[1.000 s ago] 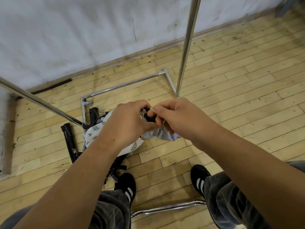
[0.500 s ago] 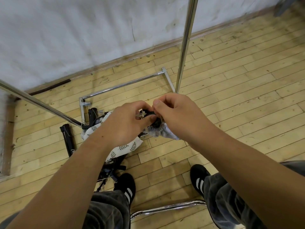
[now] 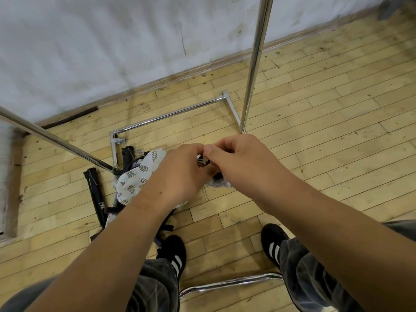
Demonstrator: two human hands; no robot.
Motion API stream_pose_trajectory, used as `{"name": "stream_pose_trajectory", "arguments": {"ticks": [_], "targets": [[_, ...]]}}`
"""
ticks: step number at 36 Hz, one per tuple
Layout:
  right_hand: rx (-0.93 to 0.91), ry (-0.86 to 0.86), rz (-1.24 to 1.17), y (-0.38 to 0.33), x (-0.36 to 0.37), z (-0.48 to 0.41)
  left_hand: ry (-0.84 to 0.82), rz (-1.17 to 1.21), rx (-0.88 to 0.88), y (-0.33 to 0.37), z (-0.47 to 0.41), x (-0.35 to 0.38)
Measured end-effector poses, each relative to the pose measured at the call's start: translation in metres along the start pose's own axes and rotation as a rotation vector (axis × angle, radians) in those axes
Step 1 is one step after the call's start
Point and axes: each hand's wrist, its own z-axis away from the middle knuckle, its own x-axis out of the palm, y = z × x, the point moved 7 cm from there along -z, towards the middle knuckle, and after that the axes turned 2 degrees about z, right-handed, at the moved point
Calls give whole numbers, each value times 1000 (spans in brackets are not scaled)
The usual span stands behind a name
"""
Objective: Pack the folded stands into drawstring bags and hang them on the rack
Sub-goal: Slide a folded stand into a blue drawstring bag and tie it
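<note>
Head view: we are pinching both hands together at the mouth of a small grey fabric drawstring bag, left hand and right hand closed on its dark cord; over the last second they are rising slightly toward the chrome rack pole. We judge cinching nearly done, hanging next. White leaf-print bag and black folded stand are lying on the wooden floor.

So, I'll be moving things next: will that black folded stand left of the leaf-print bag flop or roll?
The black folded stand looks straight and rigid, so probably stiff. It is long and slim, so it might pivot or roll if nudged. Its weight can't be judged.
</note>
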Motion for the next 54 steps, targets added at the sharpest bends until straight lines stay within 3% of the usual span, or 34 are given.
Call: {"name": "stream_pose_trajectory", "arguments": {"ticks": [8,14,17,20,26,31,35,38,40,48,54], "targets": [[109,-67,-258,10,7,-7,75,20,-55,-11,-3,8],[35,-85,-226,9,4,-10,-95,343,-22,-4,4,1],[-1,-136,-203,8,3,-8,7,394,-28,0,7,-6],[-16,-184,-177,7,6,-6,122,287,4,-5,7,-16],[-135,71,-42,0,-14,-10,33,316,83,5,8,-19],[-151,217,35,5,-26,-15,39,452,14,9,13,-19],[-80,15,140,17,-13,-21,29,552,-14,7,13,-22],[-190,-196,201,16,5,-17,25,576,11,7,13,-27],[-262,-250,205,16,13,-15,18,613,20,9,14,-32],[-416,-48,278,3,9,-12,-34,619,156,20,22,-49],[-454,6,313,0,8,-8,8,606,69,11,17,-56]]}}
